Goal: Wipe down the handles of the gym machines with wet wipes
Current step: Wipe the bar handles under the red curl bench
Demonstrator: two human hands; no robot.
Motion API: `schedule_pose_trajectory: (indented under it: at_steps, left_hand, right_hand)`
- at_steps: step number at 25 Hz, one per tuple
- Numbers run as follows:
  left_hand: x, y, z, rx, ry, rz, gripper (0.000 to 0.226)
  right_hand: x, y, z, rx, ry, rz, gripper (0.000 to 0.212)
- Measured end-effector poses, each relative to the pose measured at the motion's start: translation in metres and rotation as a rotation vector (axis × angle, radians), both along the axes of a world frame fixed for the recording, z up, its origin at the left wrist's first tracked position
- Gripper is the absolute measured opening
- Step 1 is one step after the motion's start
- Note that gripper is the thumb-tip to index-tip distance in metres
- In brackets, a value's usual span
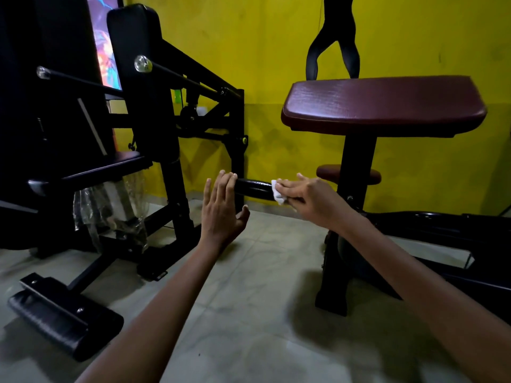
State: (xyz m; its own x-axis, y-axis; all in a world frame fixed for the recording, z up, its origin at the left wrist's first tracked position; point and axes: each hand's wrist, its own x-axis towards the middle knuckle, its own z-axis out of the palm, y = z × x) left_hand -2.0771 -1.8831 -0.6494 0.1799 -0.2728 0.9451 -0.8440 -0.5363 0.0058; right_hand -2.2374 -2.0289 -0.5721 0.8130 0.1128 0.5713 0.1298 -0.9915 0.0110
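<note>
Pressing a white wet wipe [278, 191] onto the black handle [254, 187], the right hand [309, 199] pinches it; the left hand [222, 208], fingers straight, touches the handle's free end. No readable writing.

handle [253, 187]: glossy black | wipe [277, 192]: white, crumpled cloth-like | pad [384, 103]: maroon textured leatherette | floor [249, 313]: matt tile

Two bare forearms are reaching forward from the bottom edge, both nearly straight. The left hand [222, 208] is standing upright, palm turned inward, fingers [225, 183] straight and together, thumb spread apart lower down. The right hand [307, 196] is lying palm down, its fingers curling and pressing a white wipe [277, 191].
</note>
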Motion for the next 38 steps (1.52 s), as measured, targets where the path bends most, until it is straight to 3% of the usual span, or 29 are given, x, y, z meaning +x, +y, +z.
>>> schedule_pose_trajectory:
  at_steps: [5,10,12,15,20,24,28,34,38]
  left_hand:
    - [-0.005,-0.012,0.023,-0.007,0.071,-0.174,0.060]
    - [-0.004,-0.004,0.010,0.092,-0.036,-0.042,0.075]
    - [-0.005,-0.007,0.008,0.076,-0.049,-0.019,0.081]
    - [-0.009,-0.010,0.005,0.040,-0.025,-0.005,0.081]
    - [-0.004,-0.011,0.004,0.012,-0.036,-0.023,0.073]
    - [0.003,-0.018,0.002,-0.047,-0.051,-0.035,0.057]
    - [0.011,-0.018,0.001,-0.064,-0.111,-0.050,0.056]
    - [0.011,-0.026,-0.001,-0.130,-0.095,-0.073,0.054]
    - [0.009,-0.026,-0.001,-0.114,-0.066,-0.077,0.055]
  right_hand:
    - [0.014,0.011,0.007,0.011,-0.006,-0.030,0.037]
    - [-0.007,-0.007,0.009,0.111,0.033,0.079,0.035]
    - [-0.003,-0.005,0.014,0.143,0.015,-0.015,0.032]
    - [0.019,0.018,0.010,-0.005,-0.015,-0.120,0.032]
    - [-0.002,-0.005,-0.005,0.040,-0.069,0.107,0.035]
    - [0.012,0.004,0.006,0.080,-0.077,0.010,0.034]
    - [0.040,0.034,0.007,-0.046,0.002,0.032,0.035]
    - [-0.001,-0.010,-0.007,0.065,-0.127,0.059,0.034]
    - [0.028,0.009,0.001,0.062,-0.091,-0.007,0.037]
